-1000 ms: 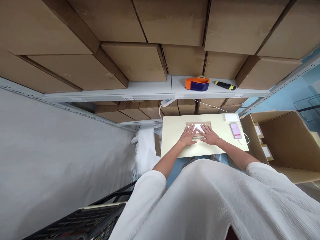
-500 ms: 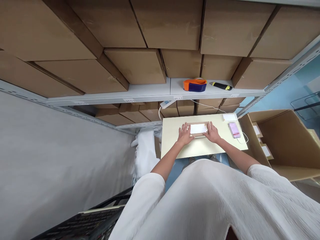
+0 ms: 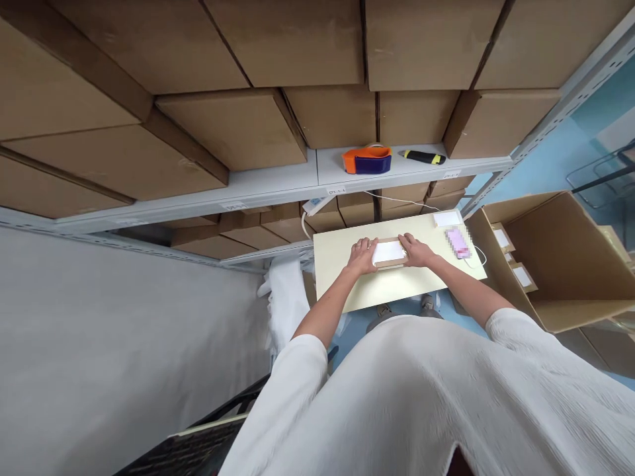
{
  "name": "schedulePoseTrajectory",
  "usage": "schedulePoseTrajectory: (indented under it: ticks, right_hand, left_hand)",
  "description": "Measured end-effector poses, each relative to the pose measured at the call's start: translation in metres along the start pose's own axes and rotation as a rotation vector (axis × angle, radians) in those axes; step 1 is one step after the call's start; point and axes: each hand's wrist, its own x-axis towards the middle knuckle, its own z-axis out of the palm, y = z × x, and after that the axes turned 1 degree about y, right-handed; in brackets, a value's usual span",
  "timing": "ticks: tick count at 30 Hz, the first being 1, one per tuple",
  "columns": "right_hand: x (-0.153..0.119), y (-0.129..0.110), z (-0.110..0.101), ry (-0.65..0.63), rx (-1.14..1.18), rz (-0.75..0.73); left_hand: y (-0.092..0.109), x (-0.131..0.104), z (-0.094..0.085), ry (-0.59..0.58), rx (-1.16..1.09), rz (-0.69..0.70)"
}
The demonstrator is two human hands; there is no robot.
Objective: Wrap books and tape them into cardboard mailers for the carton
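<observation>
Just right of the frame's centre, the left hand (image 3: 364,256) and right hand (image 3: 415,251) clasped opposite ends of a white-labelled box (image 3: 389,252), seemingly for even support, though whether it touched the table (image 3: 380,289) was unclear.

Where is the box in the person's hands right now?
In the head view, the box is just right of centre, between the left hand and the right hand, over the pale table.

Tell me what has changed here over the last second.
The left hand and right hand have moved apart from lying flat over the white rectangle to hold the small cardboard box by its ends, uncovering the rectangle. The orange tape dispenser and black-and-yellow cutter stay on the shelf.
</observation>
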Motion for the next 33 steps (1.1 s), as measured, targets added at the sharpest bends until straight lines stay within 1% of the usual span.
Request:
schedulePoseTrajectory:
  ticks: [3,6,9,12,15,19,23,26,30,33]
  right_hand:
    - [-0.019,0.001,-0.007,0.014,0.018,0.004]
    - [-0.044,0.009,-0.018,0.094,0.043,-0.003]
    - [-0.076,0.026,-0.031,0.199,0.072,-0.010]
    - [-0.113,0.049,-0.044,0.264,0.080,0.020]
    - [-0.154,0.079,-0.055,0.323,0.072,0.084]
    - [-0.217,0.128,-0.062,0.414,0.071,0.162]
    - [-0.286,0.180,-0.061,0.491,0.059,0.217]
    - [-0.333,0.215,-0.058,0.516,0.060,0.298]
    - [-0.385,0.251,-0.055,0.548,0.070,0.428]
    - [-0.415,0.273,-0.051,0.581,0.075,0.522]
  left_hand:
    - [0.011,-0.005,-0.011,0.000,0.012,0.043]
    - [0.028,-0.005,-0.026,0.020,0.028,0.090]
    - [0.055,0.000,-0.039,0.058,0.045,0.151]
    - [0.093,0.012,-0.048,0.079,0.068,0.218]
    - [0.142,0.031,-0.049,0.089,0.089,0.287]
    - [0.219,0.058,-0.039,0.106,0.099,0.386]
    - [0.300,0.081,-0.025,0.118,0.111,0.490]
    - [0.358,0.099,-0.017,0.112,0.130,0.565]
    - [0.426,0.127,-0.009,0.087,0.149,0.663]
    - [0.471,0.149,-0.003,0.064,0.182,0.730]
